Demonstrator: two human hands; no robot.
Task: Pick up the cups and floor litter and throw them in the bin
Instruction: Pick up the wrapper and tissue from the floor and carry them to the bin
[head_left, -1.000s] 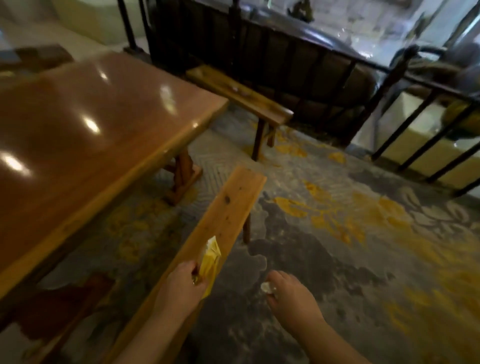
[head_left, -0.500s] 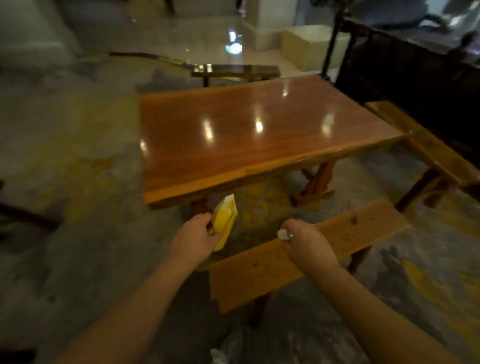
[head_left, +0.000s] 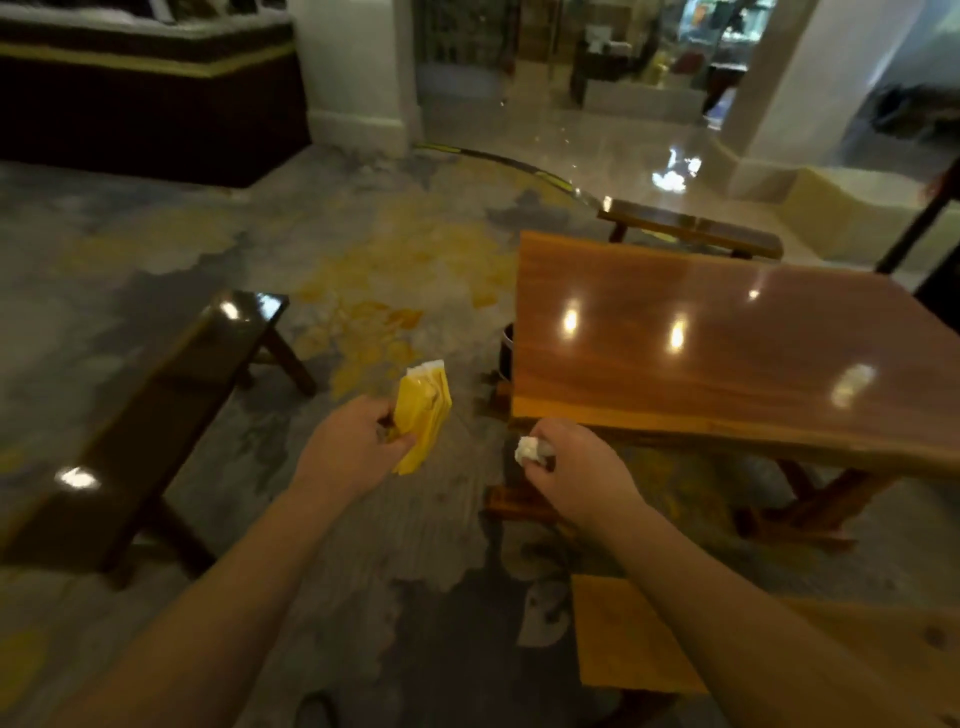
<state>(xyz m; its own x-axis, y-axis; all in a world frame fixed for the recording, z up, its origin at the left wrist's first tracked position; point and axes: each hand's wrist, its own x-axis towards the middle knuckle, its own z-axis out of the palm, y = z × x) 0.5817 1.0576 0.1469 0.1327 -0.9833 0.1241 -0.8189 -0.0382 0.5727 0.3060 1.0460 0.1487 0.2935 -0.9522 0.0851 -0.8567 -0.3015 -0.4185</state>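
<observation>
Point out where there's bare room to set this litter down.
The wooden table top is bare throughout. The dark bench on the left is bare too. Carpet between bench and table is open. Left hand grips a yellow packet; right hand a white wad.

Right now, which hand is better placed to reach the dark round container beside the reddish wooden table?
Probably the right hand, gripping crumpled white paper: it appears nearer the dark round container.

The left hand (head_left: 349, 448) pinches a yellow wrapper (head_left: 422, 415) upright between its fingers (head_left: 400, 441), while the right hand (head_left: 582, 470) closes on a white crumpled scrap (head_left: 527, 449) at its fingertips.
</observation>
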